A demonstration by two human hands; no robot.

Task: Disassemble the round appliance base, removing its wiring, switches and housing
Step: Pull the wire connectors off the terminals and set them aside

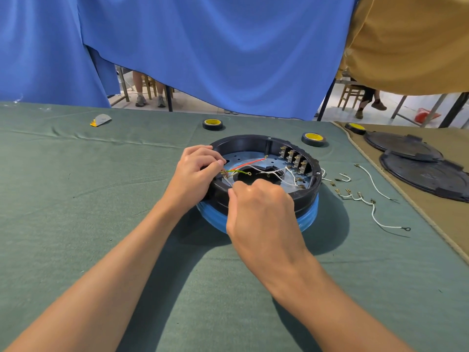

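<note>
The round appliance base (pixel 256 142), black housing on a blue ring, lies open side up on the green cloth. Inside are a perforated metal plate, a row of switches (pixel 295 158) along the right wall, and red, green-yellow and white wires (pixel 247 163). My left hand (pixel 196 171) rests on the base's left rim and pinches the wire ends with their connectors. My right hand (pixel 256 199) is over the near rim, fingers curled, pinching a white wire just beside the left hand's fingertips.
Removed white wires with terminals (pixel 368 199) lie right of the base. Two black round covers (pixel 418 161) sit on a tan cloth at right. Three tape rolls (pixel 212 123) stand behind the base. A grey-yellow scrap (pixel 101 119) lies far left. Blue curtains hang behind the table.
</note>
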